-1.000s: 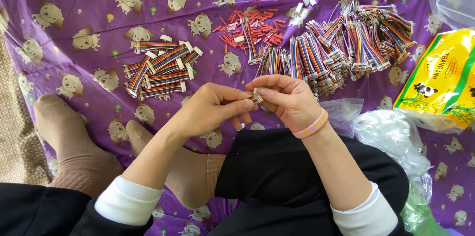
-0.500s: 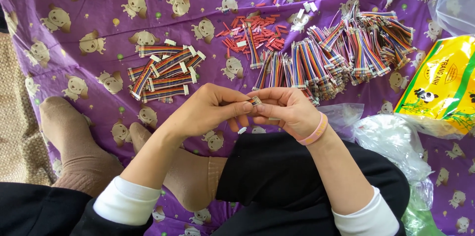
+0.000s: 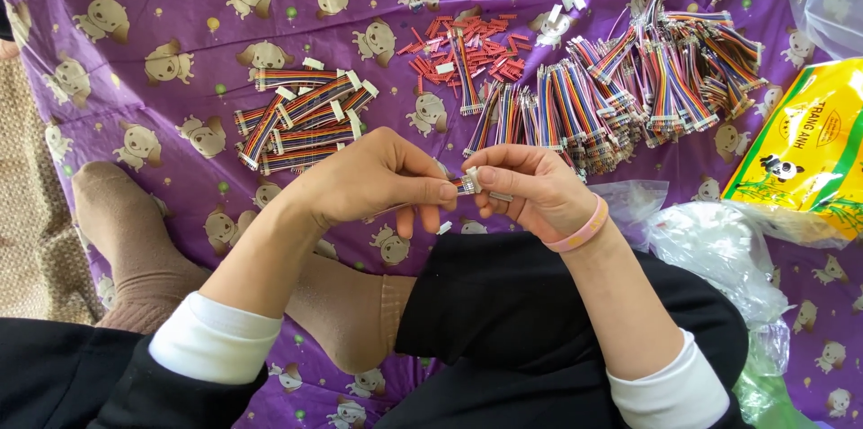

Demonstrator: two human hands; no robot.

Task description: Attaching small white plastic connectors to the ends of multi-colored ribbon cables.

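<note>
Both hands are together over the lap, right in the middle of the view: the left hand (image 3: 373, 179) pinches one end of a short multicoloured ribbon cable (image 3: 463, 185) between thumb and fingertips, and the right hand (image 3: 530, 188) meets it from the other side, fingertips clamped on a small white connector (image 3: 474, 180) at the cable's end. The two hands touch at the fingertips, and the cable is nearly hidden between them, so only a sliver of coloured wire shows. A pink wristband (image 3: 582, 228) sits on the right wrist. Everything lies on a purple cloth (image 3: 180, 24) printed with cartoon dogs, spread on the floor. Just beyond the left hand is a small batch of ribbon cables (image 3: 301, 119) with white ends, lying loosely side by side. Beyond the right hand sprawls a much bigger heap of ribbon cables (image 3: 620, 92), piled across each other. Between and behind the two lots is a scatter of small red parts (image 3: 463, 47), with a few white connectors loose near them. Off to the right, a yellow packet (image 3: 809, 155) rests at the cloth's edge, and clear plastic bags (image 3: 719, 249) are crumpled just beside the right forearm. A brown-socked foot (image 3: 126, 240) rests on the cloth at the left.
</note>
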